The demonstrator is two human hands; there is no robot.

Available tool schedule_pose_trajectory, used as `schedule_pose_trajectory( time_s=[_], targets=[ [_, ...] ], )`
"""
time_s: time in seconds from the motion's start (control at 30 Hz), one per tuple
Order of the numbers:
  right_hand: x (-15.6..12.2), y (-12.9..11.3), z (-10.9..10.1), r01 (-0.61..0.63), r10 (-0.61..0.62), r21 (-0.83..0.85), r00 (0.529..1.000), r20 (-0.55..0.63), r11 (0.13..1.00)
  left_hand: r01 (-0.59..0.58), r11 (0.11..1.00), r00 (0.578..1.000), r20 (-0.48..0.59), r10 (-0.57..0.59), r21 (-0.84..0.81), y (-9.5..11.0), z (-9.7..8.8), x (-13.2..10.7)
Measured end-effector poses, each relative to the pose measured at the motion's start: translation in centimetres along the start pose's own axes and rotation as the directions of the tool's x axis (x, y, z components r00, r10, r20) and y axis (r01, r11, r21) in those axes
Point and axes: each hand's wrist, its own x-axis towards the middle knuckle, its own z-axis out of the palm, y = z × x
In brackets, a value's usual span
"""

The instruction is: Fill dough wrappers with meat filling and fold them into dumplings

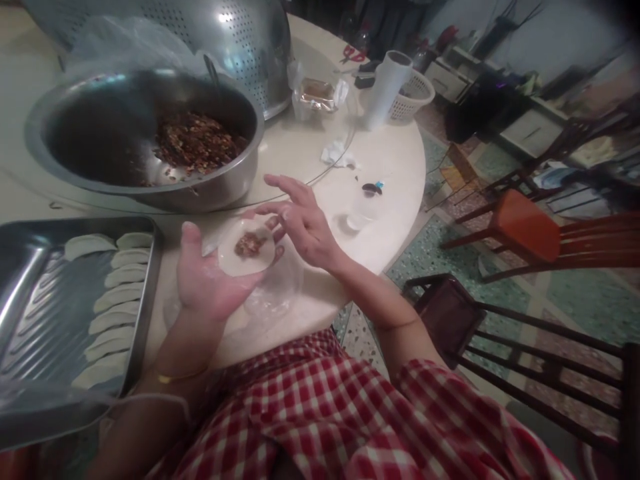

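Note:
On the upturned palm of my left hand (213,280) lies a round, pale dumpling wrapper (231,262). A small mound of brown minced filling (249,245) sits at its middle. My left thumb points up, and the fingers are under and behind the wrapper. My right hand (307,230) is at the wrapper's right edge, index finger stretched out and fingers apart. Whether its fingertips touch the wrapper I cannot tell. Beyond my hands stands a big steel bowl (220,183) with more filling (197,143) in it.
At left, a metal tray (45,300) holds a row of folded dumplings (117,297). Clear plastic (273,290) lies under my hands. Behind are a steel colander (245,60), a foil-like container (317,93), a plastic roll (387,90) and a white basket (413,97). Chairs (525,227) stand right.

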Motion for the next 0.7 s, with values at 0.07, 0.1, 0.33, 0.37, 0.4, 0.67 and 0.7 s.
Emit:
schedule_pose_trajectory(
  time_s=[0.07,0.1,0.33,0.37,0.4,0.67,0.7],
  targets=[
    [-1.8,-0.3,-0.2,0.135,-0.139,-0.165,0.99,-0.013,0.977,-0.031,1.0,0.999,-0.03,0.031,-0.004,0.3,0.2,-0.2],
    [-2.8,-0.3,-0.2,0.183,-0.192,-0.244,0.981,-0.011,0.952,-0.035,0.999,0.998,-0.043,0.035,0.005,0.5,0.3,-0.4],
    [-7.1,0.5,2.1,0.46,-0.517,-0.587,0.852,0.08,0.666,0.006,1.0,0.999,0.049,-0.007,0.018,0.3,0.2,-1.2],
    [-7.1,0.4,2.5,0.467,-0.536,-0.62,0.84,0.089,0.63,0.002,1.0,0.998,0.059,-0.003,0.021,0.1,0.1,-1.3],
    [-7.1,0.3,2.8,0.476,-0.553,-0.644,0.828,0.097,0.599,-0.004,1.0,0.998,0.064,0.002,0.024,-0.1,0.0,-1.3],
    [-6.9,-1.2,3.1,0.474,-0.558,-0.585,0.829,0.043,0.659,-0.049,0.999,0.998,0.025,0.049,0.016,-0.4,-0.2,-1.6],
    [-7.0,-1.3,3.1,0.453,-0.545,-0.58,0.838,0.019,0.677,-0.064,0.998,0.998,0.031,0.063,0.014,-0.4,-0.2,-1.7]
  ],
)
